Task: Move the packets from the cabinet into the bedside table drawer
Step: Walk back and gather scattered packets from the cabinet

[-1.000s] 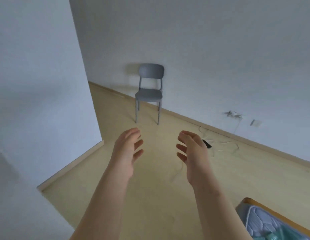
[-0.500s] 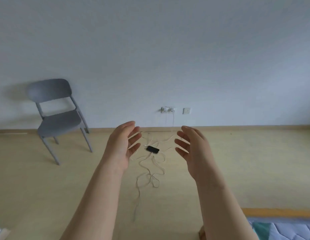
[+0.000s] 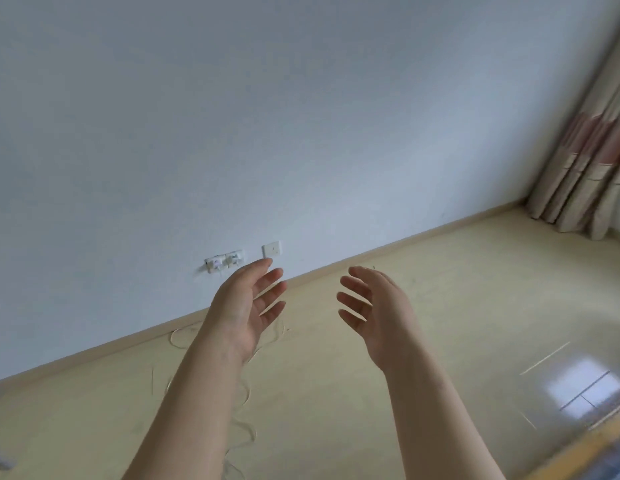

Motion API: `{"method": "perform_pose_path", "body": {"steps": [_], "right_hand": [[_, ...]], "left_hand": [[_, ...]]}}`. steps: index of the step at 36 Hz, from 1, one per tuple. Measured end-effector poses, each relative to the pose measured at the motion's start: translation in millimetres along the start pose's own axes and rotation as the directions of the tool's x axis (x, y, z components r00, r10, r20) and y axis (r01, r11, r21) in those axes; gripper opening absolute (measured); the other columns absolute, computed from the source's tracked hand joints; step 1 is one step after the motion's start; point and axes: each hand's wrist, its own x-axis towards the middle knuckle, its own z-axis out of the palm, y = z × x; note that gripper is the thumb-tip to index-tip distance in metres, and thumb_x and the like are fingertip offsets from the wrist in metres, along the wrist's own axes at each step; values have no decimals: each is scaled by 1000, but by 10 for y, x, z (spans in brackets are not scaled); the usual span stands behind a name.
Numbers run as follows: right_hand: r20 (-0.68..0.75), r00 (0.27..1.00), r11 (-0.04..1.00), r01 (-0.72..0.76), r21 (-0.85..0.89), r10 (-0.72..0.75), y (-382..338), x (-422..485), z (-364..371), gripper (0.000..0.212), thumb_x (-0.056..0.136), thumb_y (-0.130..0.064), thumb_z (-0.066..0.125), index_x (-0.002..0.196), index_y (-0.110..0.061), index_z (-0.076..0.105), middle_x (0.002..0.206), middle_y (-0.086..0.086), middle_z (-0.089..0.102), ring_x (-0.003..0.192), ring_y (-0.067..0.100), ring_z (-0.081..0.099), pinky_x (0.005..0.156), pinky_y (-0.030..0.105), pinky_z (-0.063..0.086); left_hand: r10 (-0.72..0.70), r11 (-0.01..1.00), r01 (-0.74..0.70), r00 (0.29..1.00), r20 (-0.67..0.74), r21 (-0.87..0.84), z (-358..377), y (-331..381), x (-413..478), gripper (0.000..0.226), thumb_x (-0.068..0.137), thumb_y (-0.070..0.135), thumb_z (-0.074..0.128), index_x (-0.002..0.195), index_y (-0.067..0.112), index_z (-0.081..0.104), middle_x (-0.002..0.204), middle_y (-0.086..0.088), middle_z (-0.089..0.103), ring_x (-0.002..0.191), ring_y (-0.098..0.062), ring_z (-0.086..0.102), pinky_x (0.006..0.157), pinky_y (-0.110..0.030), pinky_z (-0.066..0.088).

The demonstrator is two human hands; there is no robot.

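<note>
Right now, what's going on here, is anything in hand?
Nothing is being handled. The left hand and right hand are both raised, open and empty, palms facing each other. The view faces a wall with sockets, a loose cable on the floor and a curtain. None of the task's things are in view.

Neither packets, cabinet nor bedside table drawer shows in the head view. The left grip (image 3: pixel 244 313), at 7 o'clock, and right grip (image 3: pixel 377 313), at 5 o'clock, face each other, fingers loosely spread, holding nothing
</note>
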Motion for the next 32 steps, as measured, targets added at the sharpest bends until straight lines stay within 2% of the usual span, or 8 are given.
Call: {"method": "perform_pose_path", "body": {"steps": [4, 8, 13, 18, 23, 29, 32], "right_hand": [[-20, 998, 998, 55, 19, -55, -520, 802, 6, 9, 92, -20, 55, 92, -17, 63, 97, 1, 66, 88, 20, 63, 74, 31, 49], [-67, 996, 996, 70, 51, -66, -823, 1516, -80, 9, 92, -21, 55, 92, -17, 63, 96, 1, 67, 88, 21, 64, 74, 31, 50], [-155, 983, 990, 110, 86, -96, -1124, 2427, -329, 12, 92, -21, 55, 99, -16, 63, 98, 1, 67, 88, 20, 64, 73, 31, 50], [-276, 953, 980, 162, 117, -125, -1665, 3552, -616, 10, 93, -20, 54, 93, -15, 63, 97, 3, 67, 87, 20, 63, 73, 31, 49], [-407, 899, 957, 243, 160, -161, -2397, 4409, -1024, 11, 93, -18, 54, 89, -15, 63, 93, 3, 66, 83, 20, 63, 72, 31, 49], [-624, 766, 915, 349, 204, -153, -2941, 4936, -1950, 12, 93, -17, 53, 87, -16, 62, 91, 3, 65, 80, 20, 61, 69, 30, 48], [-699, 705, 900, 376, 221, -123, -3156, 5212, -2503, 12, 93, -16, 52, 86, -15, 62, 91, 3, 65, 80, 19, 61, 70, 30, 47]], "left_hand": [[17, 1000, -18, 999, 44, 12, 624, 156, 754, 12, 90, 21, 59, 101, 17, 60, 93, -2, 68, 86, -17, 65, 82, -33, 48], [-31, 999, 27, 995, 97, 44, 1173, 147, 1451, 12, 91, 23, 58, 101, 18, 61, 94, -1, 69, 86, -16, 66, 79, -33, 48], [-76, 993, 60, 985, 156, 103, 1868, 76, 2361, 12, 92, 22, 57, 101, 17, 62, 94, -1, 68, 86, -17, 65, 79, -33, 48], [-106, 983, 60, 957, 271, 171, 2859, 62, 3406, 11, 92, 22, 55, 99, 17, 63, 94, -1, 68, 88, -17, 65, 81, -33, 49], [-157, 956, 31, 894, 420, 291, 4079, -25, 4137, 14, 94, 22, 52, 103, 17, 62, 100, -3, 68, 97, -19, 64, 85, -34, 49], [-363, 897, 123, 754, 547, 425, 5484, -488, 4589, 11, 94, 19, 52, 95, 17, 63, 90, -1, 68, 88, -18, 64, 74, -30, 48], [-422, 874, 144, 700, 576, 465, 6169, -778, 4760, 11, 94, 18, 51, 92, 17, 62, 86, -1, 66, 84, -17, 63, 73, -30, 46]]}}
